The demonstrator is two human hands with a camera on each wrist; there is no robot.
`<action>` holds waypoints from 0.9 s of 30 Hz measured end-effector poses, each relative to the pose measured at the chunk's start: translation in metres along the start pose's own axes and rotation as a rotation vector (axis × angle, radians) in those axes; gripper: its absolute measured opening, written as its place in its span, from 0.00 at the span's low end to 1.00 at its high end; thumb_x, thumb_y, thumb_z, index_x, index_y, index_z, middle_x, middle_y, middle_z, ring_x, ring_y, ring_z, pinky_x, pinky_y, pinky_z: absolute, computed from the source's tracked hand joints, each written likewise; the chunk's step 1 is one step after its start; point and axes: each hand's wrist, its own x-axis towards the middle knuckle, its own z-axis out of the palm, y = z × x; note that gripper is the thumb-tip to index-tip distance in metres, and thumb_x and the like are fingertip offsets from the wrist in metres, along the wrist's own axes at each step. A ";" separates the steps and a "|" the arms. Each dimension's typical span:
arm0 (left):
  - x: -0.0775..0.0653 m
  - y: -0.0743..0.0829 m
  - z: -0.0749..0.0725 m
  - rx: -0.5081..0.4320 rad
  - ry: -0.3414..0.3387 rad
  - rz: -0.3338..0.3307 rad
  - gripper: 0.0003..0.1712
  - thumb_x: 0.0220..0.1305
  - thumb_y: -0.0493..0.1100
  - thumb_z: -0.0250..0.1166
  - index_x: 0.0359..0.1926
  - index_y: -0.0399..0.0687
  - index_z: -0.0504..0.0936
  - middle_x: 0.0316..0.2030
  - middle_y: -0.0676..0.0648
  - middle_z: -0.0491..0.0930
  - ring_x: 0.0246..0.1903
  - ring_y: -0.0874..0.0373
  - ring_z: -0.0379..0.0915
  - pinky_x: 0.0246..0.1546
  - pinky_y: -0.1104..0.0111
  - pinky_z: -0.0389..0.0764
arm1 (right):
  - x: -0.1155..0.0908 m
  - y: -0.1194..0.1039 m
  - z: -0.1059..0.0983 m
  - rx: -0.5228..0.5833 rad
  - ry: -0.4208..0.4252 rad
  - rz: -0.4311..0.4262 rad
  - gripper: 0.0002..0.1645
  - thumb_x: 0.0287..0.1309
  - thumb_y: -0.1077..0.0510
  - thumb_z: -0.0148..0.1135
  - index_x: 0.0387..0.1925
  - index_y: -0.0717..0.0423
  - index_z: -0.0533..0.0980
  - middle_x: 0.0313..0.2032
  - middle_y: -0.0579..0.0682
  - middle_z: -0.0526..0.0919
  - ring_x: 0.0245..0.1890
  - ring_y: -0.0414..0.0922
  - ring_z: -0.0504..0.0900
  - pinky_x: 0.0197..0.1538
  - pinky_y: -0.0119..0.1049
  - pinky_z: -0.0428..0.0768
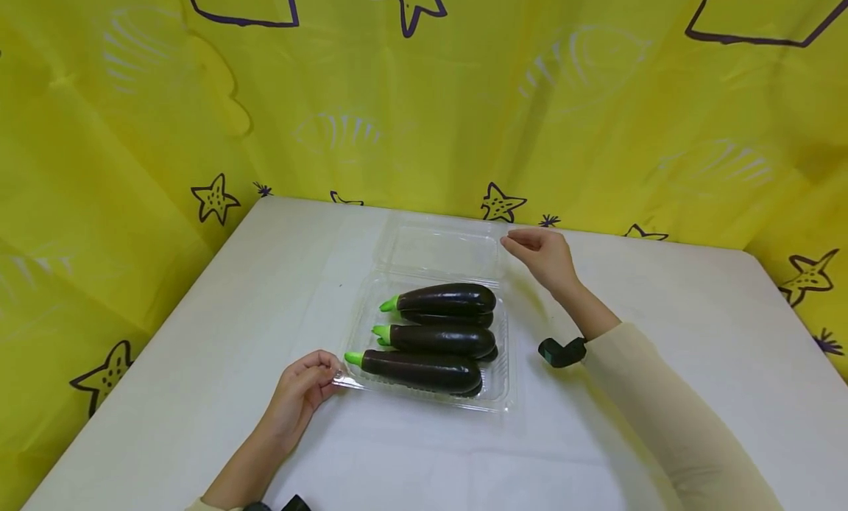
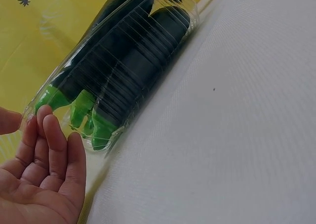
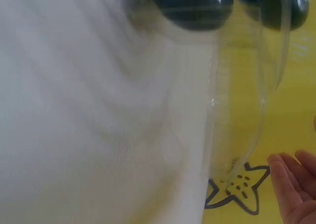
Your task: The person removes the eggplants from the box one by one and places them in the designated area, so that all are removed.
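Note:
A clear plastic clamshell container [image 1: 505, 349] lies on the white table with its lid [image 1: 437, 252] folded back, away from the person. Stacked inside it are several dark eggplants [image 1: 430, 371], their green stems pointing left. At the near left corner, my left hand [image 1: 301, 393] pinches the container's rim between thumb and fingers; the left wrist view shows the hand [image 2: 47, 169] there beside the green stems. My right hand [image 1: 543, 261] is beside the lid's right edge, its fingers loosely bent. In the right wrist view, the right hand [image 3: 296, 189] has thumb and fingers apart, near the lid's edge.
The white table [image 1: 662, 334] extends on both sides of the container. A yellow cloth [image 1: 464, 113] with starfish and shell drawings hangs behind it and along the sides. A black wrist camera [image 1: 562, 353] is strapped at the right wrist.

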 end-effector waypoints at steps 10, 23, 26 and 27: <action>0.000 0.000 -0.001 0.004 -0.018 0.008 0.12 0.59 0.29 0.46 0.28 0.43 0.75 0.28 0.50 0.74 0.29 0.62 0.73 0.36 0.70 0.77 | -0.029 -0.019 0.011 0.130 -0.263 -0.157 0.28 0.50 0.62 0.66 0.53 0.69 0.72 0.51 0.64 0.75 0.50 0.56 0.75 0.47 0.37 0.76; 0.000 0.000 -0.002 -0.001 -0.018 0.000 0.12 0.59 0.29 0.45 0.28 0.43 0.75 0.28 0.50 0.74 0.30 0.62 0.73 0.36 0.70 0.77 | -0.042 -0.032 0.030 -0.136 -0.421 -0.416 0.32 0.45 0.55 0.71 0.53 0.62 0.74 0.50 0.55 0.77 0.50 0.49 0.74 0.50 0.48 0.73; 0.001 -0.001 -0.002 -0.009 -0.024 0.000 0.13 0.59 0.29 0.45 0.28 0.44 0.75 0.28 0.51 0.74 0.30 0.62 0.73 0.36 0.70 0.77 | -0.042 -0.032 0.033 -0.150 -0.432 -0.425 0.30 0.44 0.57 0.71 0.51 0.62 0.74 0.49 0.54 0.78 0.49 0.48 0.74 0.49 0.45 0.74; 0.001 -0.001 -0.002 -0.010 -0.026 -0.001 0.13 0.59 0.29 0.45 0.28 0.44 0.75 0.28 0.51 0.74 0.30 0.62 0.73 0.36 0.70 0.77 | -0.042 -0.032 0.033 -0.154 -0.434 -0.430 0.30 0.44 0.57 0.72 0.51 0.62 0.75 0.48 0.53 0.78 0.49 0.47 0.74 0.50 0.44 0.74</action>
